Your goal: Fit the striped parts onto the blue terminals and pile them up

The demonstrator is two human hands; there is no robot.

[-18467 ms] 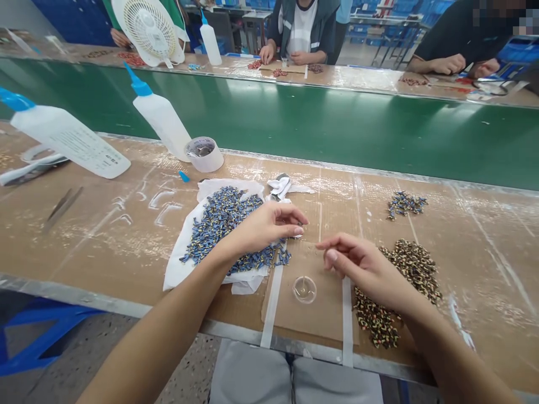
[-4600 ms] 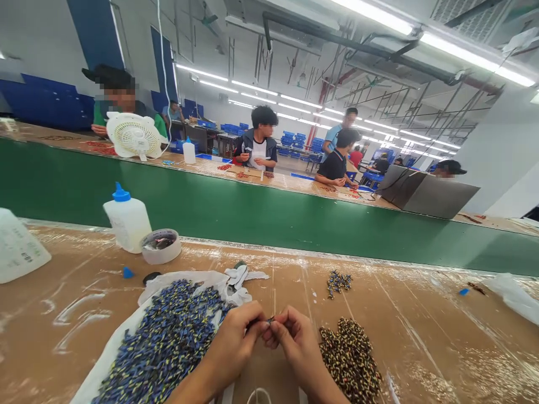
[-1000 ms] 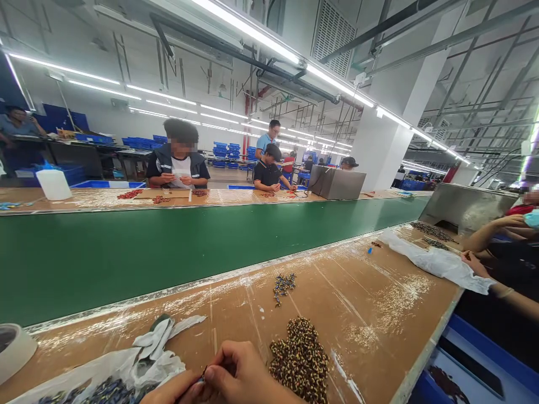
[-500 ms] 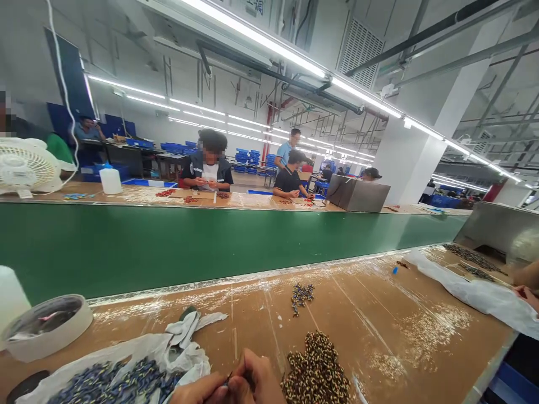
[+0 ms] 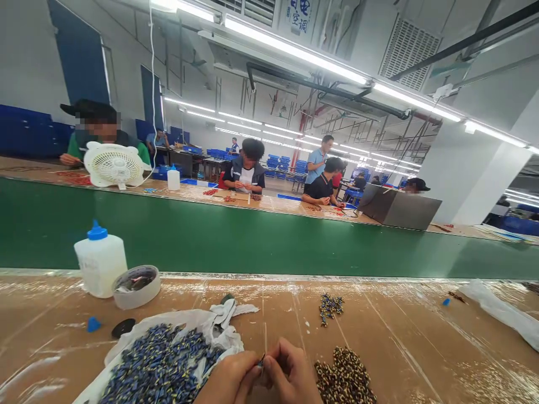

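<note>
My left hand (image 5: 233,375) and my right hand (image 5: 292,371) meet fingertip to fingertip at the bottom middle, both pinched closed. Between them a small blue and dark part (image 5: 261,360) shows, mostly covered by the fingers. Left of the hands, a heap of small blue-and-yellow parts (image 5: 155,362) lies on a white plastic bag (image 5: 115,350). Close to my right hand is a pile of small brown-and-yellow ring-like parts (image 5: 344,376). Beyond that pile sits a little cluster of joined blue and yellow pieces (image 5: 330,306).
A squeeze bottle with blue cap (image 5: 101,261) stands beside a tape roll (image 5: 138,294) at the left. A black disc (image 5: 123,328) and a blue cap (image 5: 93,324) lie nearby. Across the green belt (image 5: 252,247) several people work; a white fan (image 5: 113,164) stands there.
The view has swung left and lifted a little, so the bottle and a person behind the fan now show. Both hands stay pinched together around the small part.
</note>
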